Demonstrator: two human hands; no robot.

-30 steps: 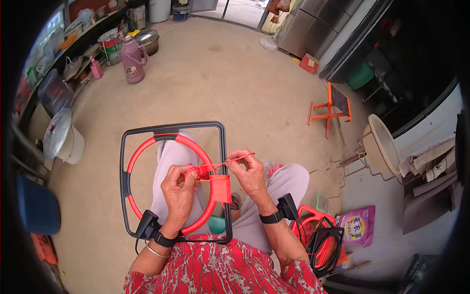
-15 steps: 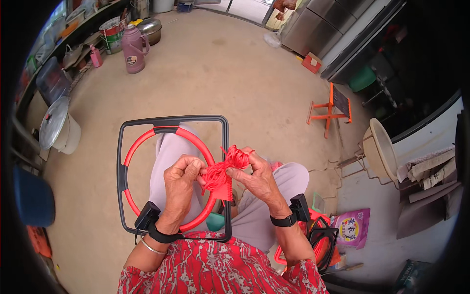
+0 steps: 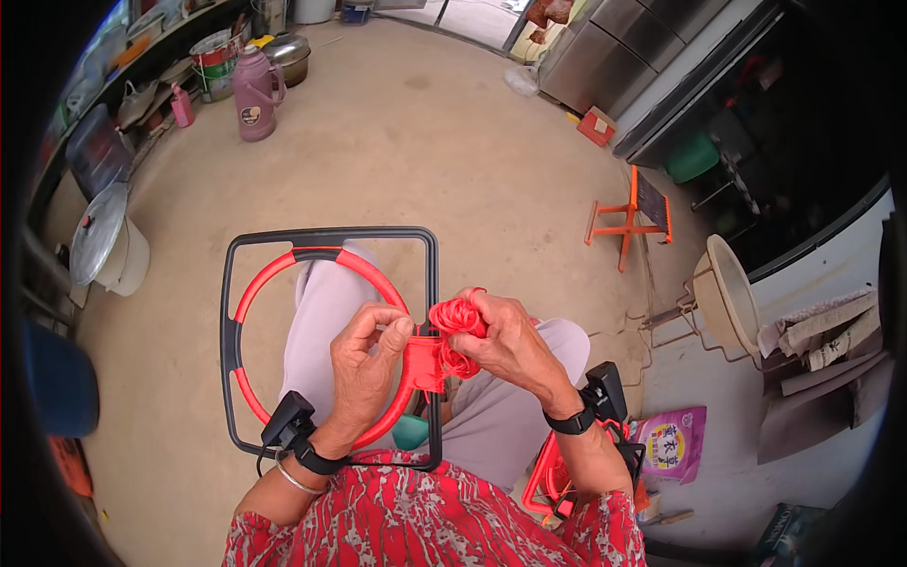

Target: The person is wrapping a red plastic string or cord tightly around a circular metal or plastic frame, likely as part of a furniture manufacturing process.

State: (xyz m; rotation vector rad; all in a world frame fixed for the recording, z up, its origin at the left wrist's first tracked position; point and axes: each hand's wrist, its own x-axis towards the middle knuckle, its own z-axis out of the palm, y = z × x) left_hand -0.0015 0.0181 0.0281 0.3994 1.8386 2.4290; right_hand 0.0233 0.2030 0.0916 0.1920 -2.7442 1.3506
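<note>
A black square frame [image 3: 331,232] with a ring inside it, wrapped mostly in red [image 3: 263,274], rests across my lap. A band of red cord wrapping [image 3: 422,365] joins the ring to the frame's right bar. My right hand [image 3: 510,342] is closed around a looped bundle of red cord [image 3: 457,317], just right of that bar; some loops hang below the fingers. My left hand [image 3: 367,364] is over the ring beside the wrapped band, thumb and forefinger brought together. Whether a strand is pinched there is too small to tell.
Right of my legs lie more red and black frames [image 3: 557,477] and a purple bag [image 3: 673,444]. An orange folding stool [image 3: 628,222] stands farther off. At the left are a lidded white bucket [image 3: 128,260], a pink thermos [image 3: 253,99] and a blue bin [image 3: 61,378].
The cord bundle has moved right, off the wrapped band, with my right hand. My left hand has let go of the bundle and turned slightly, uncovering the band.
</note>
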